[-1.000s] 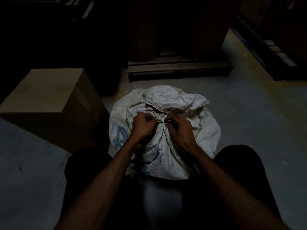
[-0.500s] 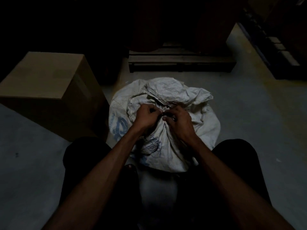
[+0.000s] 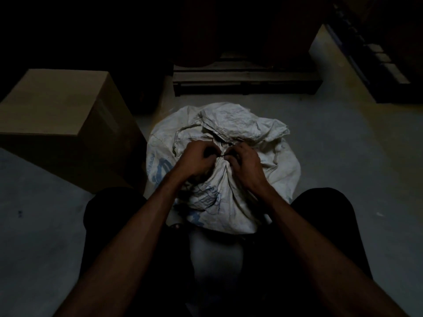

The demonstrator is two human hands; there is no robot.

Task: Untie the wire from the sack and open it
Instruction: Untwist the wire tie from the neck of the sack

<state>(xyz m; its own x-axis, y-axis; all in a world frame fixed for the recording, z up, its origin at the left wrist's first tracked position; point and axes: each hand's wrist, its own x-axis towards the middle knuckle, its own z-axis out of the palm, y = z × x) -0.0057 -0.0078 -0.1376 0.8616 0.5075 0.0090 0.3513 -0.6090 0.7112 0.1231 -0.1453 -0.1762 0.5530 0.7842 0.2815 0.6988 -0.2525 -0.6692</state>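
While the light is very low, head view shows a white woven sack (image 3: 231,202) with faded blue print standing on a grey concrete floor (image 3: 343,179), between the person's dark-trousered knees. Sack neck is bunched tight at top centre, loose crumpled mouth fabric flopped over behind the tie. Thin dark wire (image 3: 221,155) runs across the gathered neck, only a short stretch visible between the two hands; the rest is hidden by fingers.

Left hand (image 3: 195,160) curled closed at the left of the neck, fingertips pinched on the wire end. Right hand (image 3: 246,164) curled closed at the right of the neck, fingers pinching the other end of the wire and pressing on sack fabric. Hands close together, nearly touching, both bare forearms reaching in from bottom of frame.

Sack is still tied, mouth not opened.

Brown cardboard box (image 3: 59,120) sits on the floor to the left, just beside the sack. Dark wooden pallet (image 3: 247,80) lies behind the sack, apart from it, with dim rounded shapes on top too dark to identify. Right far corner holds dark shelving, details unreadable.
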